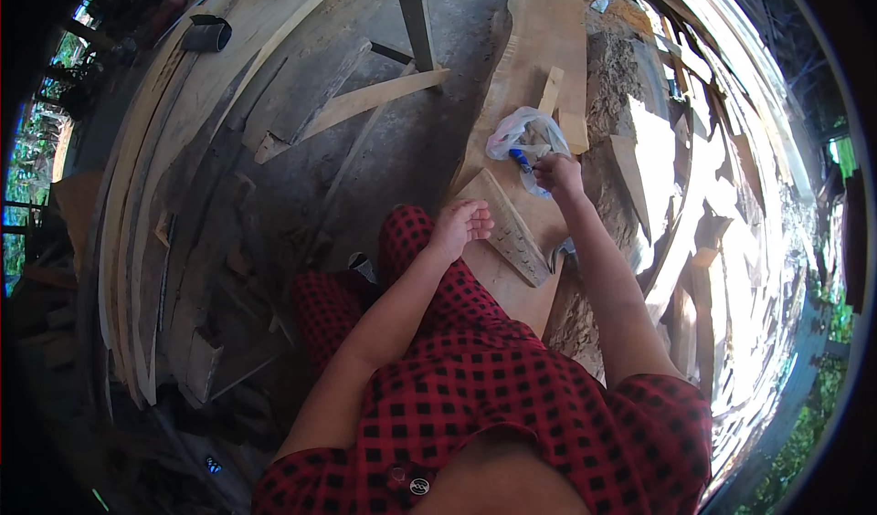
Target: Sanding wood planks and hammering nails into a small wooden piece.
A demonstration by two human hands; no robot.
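My right hand (555, 175) is closed, its fingertips at a small blue object (521, 159) with a dark end; whether they grip it cannot be made out. Around and beyond the blue object lies a crumpled, thin white plastic bag (523, 130), on a long wooden plank (539, 22). Closer to me, a tapered wooden block (513, 230) rests across the same plank. My left hand (459, 229) hovers over my knee beside that block, fingers loosely stretched, nothing visible in it.
Two small wood offcuts (573, 131) lie just past the bag. A bark-covered log (610, 86) runs along the plank's right side, with many slats beyond. Long boards (174, 141) are stacked at the left; a dark cylinder (206, 35) sits on them. Loose boards (375, 99) lean over the floor.
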